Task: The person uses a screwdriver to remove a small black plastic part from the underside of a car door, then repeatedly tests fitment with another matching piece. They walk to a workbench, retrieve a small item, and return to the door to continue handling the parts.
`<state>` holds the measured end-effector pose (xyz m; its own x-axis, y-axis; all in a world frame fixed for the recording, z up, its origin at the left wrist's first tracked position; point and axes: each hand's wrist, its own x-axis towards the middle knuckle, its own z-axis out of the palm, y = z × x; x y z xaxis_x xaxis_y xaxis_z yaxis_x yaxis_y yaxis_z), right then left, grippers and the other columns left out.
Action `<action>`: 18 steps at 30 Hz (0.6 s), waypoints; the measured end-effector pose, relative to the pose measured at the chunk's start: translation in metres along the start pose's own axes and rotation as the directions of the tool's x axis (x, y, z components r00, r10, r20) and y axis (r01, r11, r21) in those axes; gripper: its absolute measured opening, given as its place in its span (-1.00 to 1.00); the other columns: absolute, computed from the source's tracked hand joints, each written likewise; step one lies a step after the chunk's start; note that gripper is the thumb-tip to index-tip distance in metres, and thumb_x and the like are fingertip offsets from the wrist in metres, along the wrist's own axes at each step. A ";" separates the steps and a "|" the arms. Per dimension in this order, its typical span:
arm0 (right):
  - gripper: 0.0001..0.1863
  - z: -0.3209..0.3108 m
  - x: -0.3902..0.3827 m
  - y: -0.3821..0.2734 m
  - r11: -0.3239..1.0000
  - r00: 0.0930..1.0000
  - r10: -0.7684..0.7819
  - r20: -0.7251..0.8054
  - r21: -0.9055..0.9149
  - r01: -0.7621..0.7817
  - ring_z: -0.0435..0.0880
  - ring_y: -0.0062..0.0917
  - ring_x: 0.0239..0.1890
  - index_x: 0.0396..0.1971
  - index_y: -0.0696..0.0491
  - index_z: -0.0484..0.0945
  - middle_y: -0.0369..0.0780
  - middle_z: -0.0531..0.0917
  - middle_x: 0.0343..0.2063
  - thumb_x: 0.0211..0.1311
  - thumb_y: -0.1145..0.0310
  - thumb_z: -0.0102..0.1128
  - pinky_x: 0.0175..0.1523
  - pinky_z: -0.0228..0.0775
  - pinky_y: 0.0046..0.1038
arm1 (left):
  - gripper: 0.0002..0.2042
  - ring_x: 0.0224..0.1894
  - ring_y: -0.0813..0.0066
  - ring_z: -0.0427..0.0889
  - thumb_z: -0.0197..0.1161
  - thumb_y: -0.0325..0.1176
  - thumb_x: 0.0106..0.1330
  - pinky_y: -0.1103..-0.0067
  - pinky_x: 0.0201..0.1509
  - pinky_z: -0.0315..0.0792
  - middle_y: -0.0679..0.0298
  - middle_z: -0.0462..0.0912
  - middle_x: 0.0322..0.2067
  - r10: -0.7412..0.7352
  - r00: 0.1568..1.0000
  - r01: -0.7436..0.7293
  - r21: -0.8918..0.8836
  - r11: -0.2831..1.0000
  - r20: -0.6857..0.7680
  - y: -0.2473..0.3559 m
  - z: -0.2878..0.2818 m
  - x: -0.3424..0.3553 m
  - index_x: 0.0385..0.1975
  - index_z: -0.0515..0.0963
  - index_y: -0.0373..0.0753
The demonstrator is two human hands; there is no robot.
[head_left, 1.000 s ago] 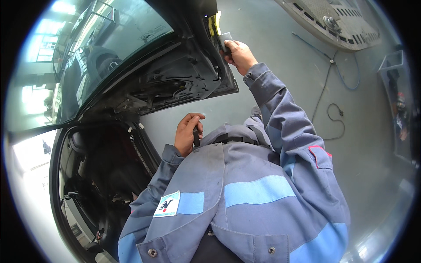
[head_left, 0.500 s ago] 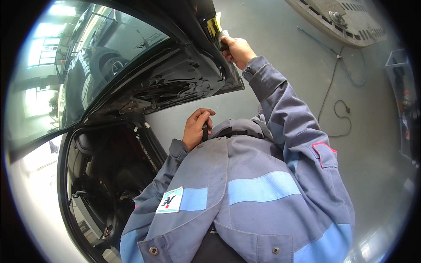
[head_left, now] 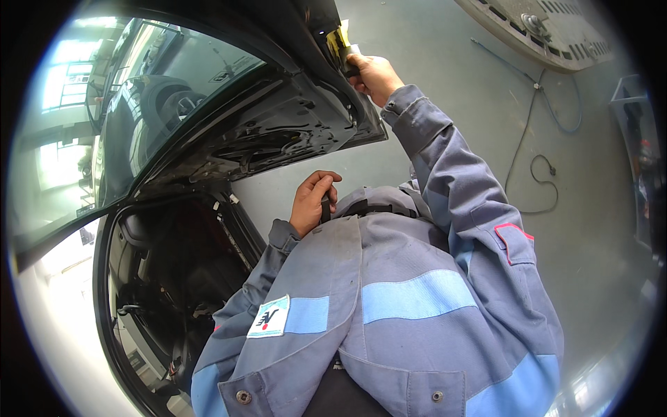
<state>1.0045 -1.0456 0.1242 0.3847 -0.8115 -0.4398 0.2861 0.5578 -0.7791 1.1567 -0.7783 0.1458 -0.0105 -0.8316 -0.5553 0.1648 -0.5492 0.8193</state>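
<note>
Grey pad [head_left: 353, 49] — right hand [head_left: 376, 76], door [head_left: 313, 125] edge — wide floor [head_left: 451, 52] alongside.

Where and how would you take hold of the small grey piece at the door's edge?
Probably by its near end, from the right: there the right hand pinches the small grey piece, its tip showing beyond the grasp. Its left side sits close to the yellow-streaked door edge, seemingly leaving little room.

Right hand [head_left: 376, 78] holding block [head_left: 353, 50], door [head_left: 299, 115] (black)
</note>
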 end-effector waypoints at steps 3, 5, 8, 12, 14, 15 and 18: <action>-0.72 0.000 0.002 0.001 1.000 1.000 -0.004 0.003 0.017 0.004 0.55 -0.66 -0.57 -0.18 0.17 0.58 -0.30 0.58 -0.46 0.41 0.22 0.18 -0.50 0.35 -0.61 | -0.75 -0.57 0.65 0.48 0.05 -0.21 0.56 0.68 -0.46 0.41 0.39 0.53 -0.54 0.001 1.000 -0.001 -0.001 1.000 0.003 0.000 -0.001 0.001 -0.10 0.58 -0.23; -0.72 0.000 0.002 0.002 1.000 1.000 -0.005 -0.001 0.031 0.005 0.55 -0.65 -0.57 -0.19 0.17 0.58 -0.30 0.58 -0.46 0.40 0.23 0.18 -0.49 0.36 -0.60 | -0.75 -0.57 0.65 0.48 0.05 -0.21 0.56 0.68 -0.45 0.41 0.39 0.54 -0.54 -0.001 1.000 0.001 0.000 1.000 0.006 0.000 -0.001 0.002 -0.10 0.58 -0.23; -0.72 0.002 0.003 0.002 0.998 1.000 -0.007 -0.010 0.058 0.008 0.54 -0.64 -0.58 -0.20 0.18 0.58 -0.30 0.58 -0.47 0.40 0.23 0.18 -0.49 0.36 -0.59 | -0.76 -0.57 0.65 0.48 0.05 -0.21 0.56 0.68 -0.45 0.41 0.39 0.54 -0.54 -0.003 1.000 0.003 0.002 1.000 0.013 0.000 -0.002 0.004 -0.10 0.58 -0.23; -0.72 0.006 0.003 0.000 0.997 1.000 -0.006 -0.019 0.073 0.007 0.53 -0.62 -0.59 -0.21 0.19 0.58 -0.29 0.57 -0.48 0.40 0.23 0.19 -0.49 0.35 -0.57 | -0.76 -0.56 0.65 0.48 0.05 -0.21 0.55 0.68 -0.45 0.41 0.39 0.54 -0.54 -0.008 1.000 0.008 0.005 1.000 0.018 0.001 -0.003 0.006 -0.10 0.57 -0.23; -0.72 0.007 0.002 -0.002 0.997 0.999 0.008 -0.031 0.078 -0.006 0.52 -0.62 -0.59 -0.22 0.19 0.58 -0.28 0.56 -0.48 0.40 0.22 0.19 -0.49 0.35 -0.56 | -0.76 -0.56 0.65 0.48 0.05 -0.21 0.55 0.68 -0.45 0.41 0.38 0.53 -0.54 -0.007 1.000 0.007 0.006 1.000 0.019 0.001 -0.003 0.006 -0.10 0.57 -0.23; -0.71 0.007 0.001 -0.003 0.997 1.000 0.010 -0.029 0.082 -0.008 0.53 -0.61 -0.58 -0.22 0.18 0.58 -0.28 0.56 -0.48 0.40 0.22 0.19 -0.49 0.35 -0.56 | -0.76 -0.56 0.65 0.48 0.05 -0.21 0.55 0.67 -0.44 0.41 0.38 0.53 -0.54 -0.005 1.000 0.005 0.007 1.000 0.020 0.001 -0.003 0.006 -0.10 0.57 -0.23; -0.69 0.008 0.000 -0.006 0.995 0.999 0.025 -0.036 0.094 -0.021 0.53 -0.60 -0.56 -0.20 0.18 0.57 -0.27 0.56 -0.47 0.43 0.19 0.17 -0.48 0.35 -0.56 | -0.76 -0.57 0.64 0.47 0.05 -0.21 0.55 0.67 -0.44 0.40 0.37 0.53 -0.54 -0.011 1.000 0.011 0.010 1.000 0.009 0.002 -0.002 0.006 -0.10 0.57 -0.24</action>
<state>1.0100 -1.0473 0.1326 0.3601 -0.8032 -0.4745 0.3588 0.5888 -0.7243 1.1590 -0.7840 0.1439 -0.0214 -0.8259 -0.5634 0.1548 -0.5595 0.8143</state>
